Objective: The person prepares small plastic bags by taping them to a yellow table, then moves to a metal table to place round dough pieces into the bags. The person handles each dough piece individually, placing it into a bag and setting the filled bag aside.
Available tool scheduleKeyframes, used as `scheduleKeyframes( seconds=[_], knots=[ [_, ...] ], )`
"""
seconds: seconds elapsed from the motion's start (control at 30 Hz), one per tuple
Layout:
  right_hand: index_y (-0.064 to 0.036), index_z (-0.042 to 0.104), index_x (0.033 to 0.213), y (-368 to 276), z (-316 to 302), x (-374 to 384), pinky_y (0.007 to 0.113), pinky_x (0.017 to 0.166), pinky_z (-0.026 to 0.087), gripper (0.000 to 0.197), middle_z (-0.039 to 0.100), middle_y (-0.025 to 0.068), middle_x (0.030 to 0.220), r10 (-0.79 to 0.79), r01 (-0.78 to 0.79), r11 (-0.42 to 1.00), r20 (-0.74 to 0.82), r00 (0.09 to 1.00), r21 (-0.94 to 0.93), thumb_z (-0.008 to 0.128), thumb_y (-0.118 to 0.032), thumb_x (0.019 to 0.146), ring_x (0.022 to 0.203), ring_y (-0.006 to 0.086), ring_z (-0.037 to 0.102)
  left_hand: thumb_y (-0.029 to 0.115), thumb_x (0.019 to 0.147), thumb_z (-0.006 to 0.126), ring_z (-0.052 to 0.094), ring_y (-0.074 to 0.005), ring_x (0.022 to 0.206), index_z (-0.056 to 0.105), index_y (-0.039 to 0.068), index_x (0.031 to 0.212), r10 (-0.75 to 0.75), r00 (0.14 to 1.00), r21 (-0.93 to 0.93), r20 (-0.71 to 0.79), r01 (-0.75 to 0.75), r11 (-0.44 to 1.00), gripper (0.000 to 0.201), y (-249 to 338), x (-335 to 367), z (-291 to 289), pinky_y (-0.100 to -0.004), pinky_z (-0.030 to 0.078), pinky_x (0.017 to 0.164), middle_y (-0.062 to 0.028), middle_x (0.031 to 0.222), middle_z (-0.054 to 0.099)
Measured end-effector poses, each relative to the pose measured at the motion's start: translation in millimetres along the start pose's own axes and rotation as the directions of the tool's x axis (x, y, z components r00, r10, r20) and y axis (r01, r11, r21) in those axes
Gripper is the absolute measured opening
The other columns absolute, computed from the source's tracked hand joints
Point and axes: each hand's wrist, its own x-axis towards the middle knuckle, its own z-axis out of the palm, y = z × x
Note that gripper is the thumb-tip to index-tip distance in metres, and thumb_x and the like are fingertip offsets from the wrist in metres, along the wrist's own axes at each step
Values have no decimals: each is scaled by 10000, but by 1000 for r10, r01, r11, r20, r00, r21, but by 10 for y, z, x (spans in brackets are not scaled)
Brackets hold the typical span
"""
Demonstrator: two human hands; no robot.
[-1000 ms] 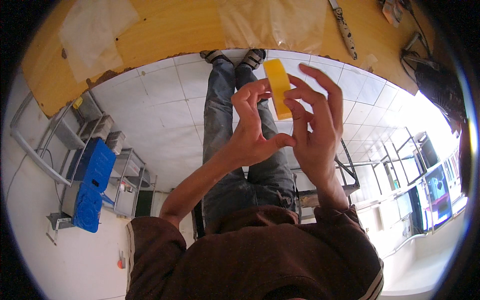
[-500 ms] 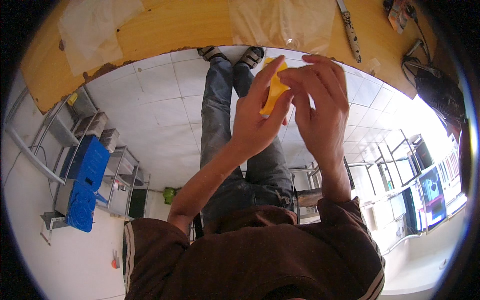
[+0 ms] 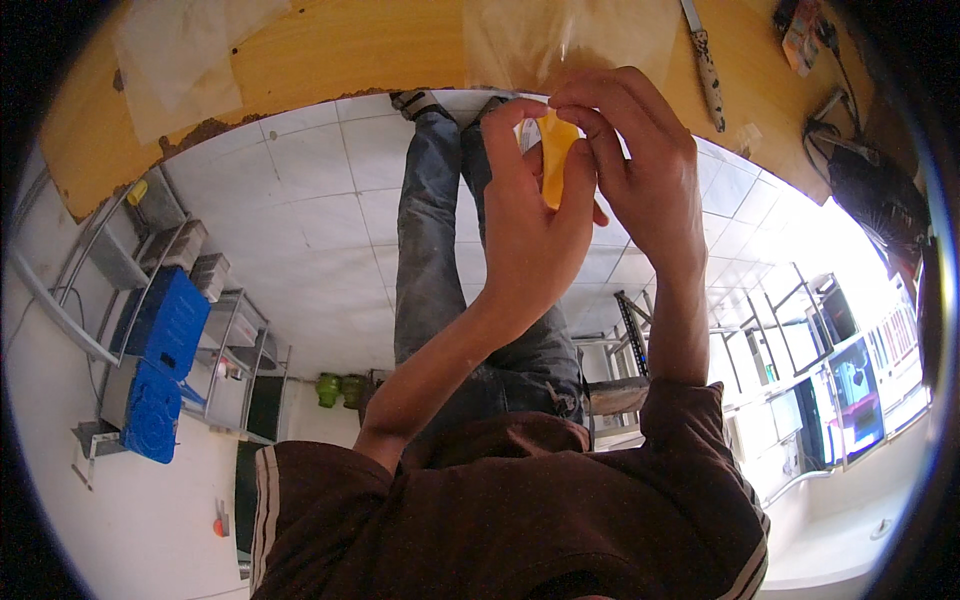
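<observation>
Head-camera feed, directions taken from picture centre: I have the yellow roll [image 3: 560, 150] at 1 o'clock, raised in front of the legs and short of the counter edge. My left hand [image 3: 530, 235] is clamped on it, index finger curled over the top, thumb along the right side. My right hand [image 3: 645, 160], between 1 and 2 o'clock, brings bent fingertips to the roll's upper end, where the two hands appear to touch; I can't make out whether the right pinches anything. Writing check: a pale patch at the roll's left edge carries faint grey marks, too small to read. The wooden counter [image 3: 340, 50] spans 11 to 2 o'clock; on it, a clear plastic sheet [image 3: 590, 35] near 12:30, a knife [image 3: 706, 75] with mottled handle at 1:30, and an orange-toned packet [image 3: 802, 40] towards 2, its print illegible. A lit screen [image 3: 862, 395] at 3:30 shows nothing readable. Blue case [image 3: 168, 320] on the rack around 9 o'clock.
</observation>
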Motion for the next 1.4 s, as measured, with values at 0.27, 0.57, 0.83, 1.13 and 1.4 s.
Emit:
scheduleKeyframes(
  seconds=[0.27, 0.57, 0.83, 1.13, 1.4],
  knots=[
    [-59, 735, 1019, 26, 7, 26, 413, 799, 586, 177, 685, 77, 1021, -20, 20, 1000, 20, 1000, -3, 672, -4, 863, 907, 305, 692, 86, 1076, 496, 613, -127, 562, 273, 59, 1278, -7, 999, -86, -50, 3, 996, 303, -15, -55, 38, -249, 484, 499, -150, 821, 665],
    [-53, 736, 1015, 47, -21, 104, 410, 798, 575, 137, 697, 92, 1013, -29, 29, 1000, -12, 1000, -1, 685, -31, 890, 893, 315, 694, 97, 1076, 508, 572, -105, 522, 284, 63, 1226, 30, 999, -70, -32, -32, 997, 272, 46, -17, 24, -240, 414, 468, -122, 762, 650],
    [-45, 738, 1005, -51, -19, 29, 404, 841, 583, 132, 705, 96, 1043, 20, -20, 1000, 13, 1000, -19, 680, -36, 886, 961, 305, 696, 112, 1074, 520, 588, -115, 523, 290, 64, 1224, -17, 999, -52, -50, 14, 999, 279, 40, -86, 16, -238, 423, 470, -122, 754, 655],
    [-39, 733, 1018, -11, 50, 67, 403, 846, 581, 152, 703, 88, 1044, 17, -17, 1000, 0, 1000, 8, 659, -18, 887, 968, 298, 696, 115, 1068, 527, 622, -118, 543, 308, 39, 1324, 76, 996, 48, -57, -73, 996, 346, -43, 0, -23, -239, 429, 478, -125, 745, 661],
    [-43, 726, 1030, -59, 0, 108, 436, 864, 564, 163, 705, 96, 1044, -3, 3, 1000, 0, 1000, -6, 649, -6, 891, 972, 325, 680, 104, 1061, 531, 619, -128, 543, 314, 24, 1353, 42, 997, 20, -60, -41, 999, 373, 8, 23, -28, -241, 427, 488, -128, 733, 664]
  ],
)
